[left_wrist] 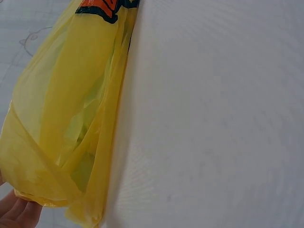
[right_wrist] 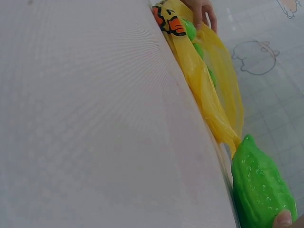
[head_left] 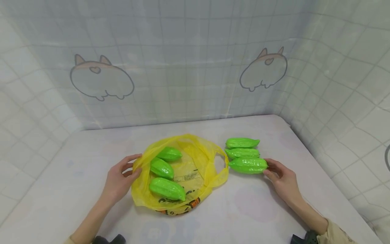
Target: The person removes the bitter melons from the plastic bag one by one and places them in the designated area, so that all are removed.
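Observation:
A yellow plastic bag (head_left: 210,166) lies on the table with its mouth spread open. My left hand (head_left: 121,176) holds the bag's left rim between thumb and fingers. Three glossy green bitter melons lie inside, the front bitter melon (head_left: 167,188) nearest the bag's printed side. Right of the bag, three more are stacked in a row front to back. My right hand (head_left: 281,178) pinches the blunt right end of the nearest bitter melon (head_left: 248,165), whose pointed tip faces the bag's handle loop. In the right wrist view the thumb presses this bitter melon (right_wrist: 259,185).
Behind that one lie the middle bitter melon (head_left: 242,153) and the far bitter melon (head_left: 242,143), side by side. The white table (head_left: 243,217) runs back to a tiled-pattern wall sheet (head_left: 182,74) with cartoon drawings. Another patterned sheet (head_left: 350,101) stands along the right.

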Demonstrator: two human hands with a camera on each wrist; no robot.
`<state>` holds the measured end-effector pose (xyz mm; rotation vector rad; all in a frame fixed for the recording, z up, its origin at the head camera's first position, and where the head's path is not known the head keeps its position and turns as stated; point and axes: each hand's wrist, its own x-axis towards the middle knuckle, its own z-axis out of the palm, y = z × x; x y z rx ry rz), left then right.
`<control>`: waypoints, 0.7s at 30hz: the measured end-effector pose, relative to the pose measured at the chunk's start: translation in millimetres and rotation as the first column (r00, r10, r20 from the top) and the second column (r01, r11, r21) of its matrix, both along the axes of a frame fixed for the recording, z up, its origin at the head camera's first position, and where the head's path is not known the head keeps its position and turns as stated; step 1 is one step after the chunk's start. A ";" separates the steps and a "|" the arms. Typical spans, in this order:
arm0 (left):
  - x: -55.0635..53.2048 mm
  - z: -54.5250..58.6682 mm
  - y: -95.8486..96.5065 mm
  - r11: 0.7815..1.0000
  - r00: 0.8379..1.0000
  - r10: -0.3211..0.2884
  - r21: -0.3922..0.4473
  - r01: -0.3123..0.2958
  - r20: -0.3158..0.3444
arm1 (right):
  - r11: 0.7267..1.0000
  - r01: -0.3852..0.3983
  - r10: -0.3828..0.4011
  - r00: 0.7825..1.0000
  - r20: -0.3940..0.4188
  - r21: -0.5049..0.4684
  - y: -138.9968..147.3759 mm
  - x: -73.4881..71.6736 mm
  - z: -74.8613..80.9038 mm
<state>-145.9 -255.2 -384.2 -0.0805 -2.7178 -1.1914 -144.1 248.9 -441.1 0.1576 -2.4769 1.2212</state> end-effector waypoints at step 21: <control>-0.2 1.4 0.0 1.000 0.999 -0.001 -0.031 -0.001 -0.039 | 0.997 -0.046 0.042 0.997 0.062 0.060 6.7 -3.8 -7.1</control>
